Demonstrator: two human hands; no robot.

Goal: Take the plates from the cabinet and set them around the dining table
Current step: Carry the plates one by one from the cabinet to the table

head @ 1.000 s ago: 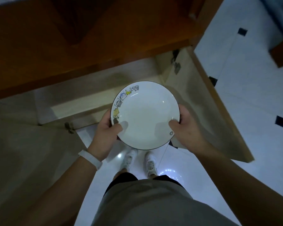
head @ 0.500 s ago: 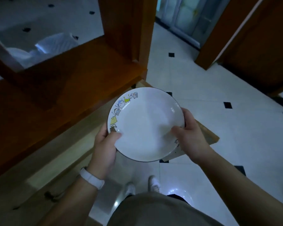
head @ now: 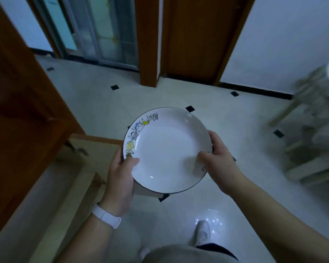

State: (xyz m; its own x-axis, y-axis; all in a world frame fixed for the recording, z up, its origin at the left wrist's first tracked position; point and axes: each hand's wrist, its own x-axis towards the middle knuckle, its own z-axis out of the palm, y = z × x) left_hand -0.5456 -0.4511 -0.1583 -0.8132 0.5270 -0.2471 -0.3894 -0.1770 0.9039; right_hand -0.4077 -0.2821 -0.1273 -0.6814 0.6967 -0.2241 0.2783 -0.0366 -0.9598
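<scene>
A white plate (head: pixel 167 149) with a dark rim and small cartoon drawings along its left edge is held level in front of me, over the tiled floor. My left hand (head: pixel 122 175) grips its left rim, thumb on top. My right hand (head: pixel 219 164) grips its right rim, thumb lying on the plate's inner slope. The wooden cabinet (head: pixel 17 120) stands to my left, with its open door (head: pixel 80 179) sticking out low below my left hand. The dining table is not in view.
White tiled floor (head: pixel 179 95) with small black squares spreads ahead. A blurred pale wooden chair (head: pixel 315 130) stands at the right. Ahead are a brown wooden door (head: pixel 196 38), a wooden post (head: pixel 147 44) and a glass sliding door (head: pixel 103 29).
My view has swung right and up, away from the cabinet toward the room. The plate stays in both hands, and the chair has come into sight at the right.
</scene>
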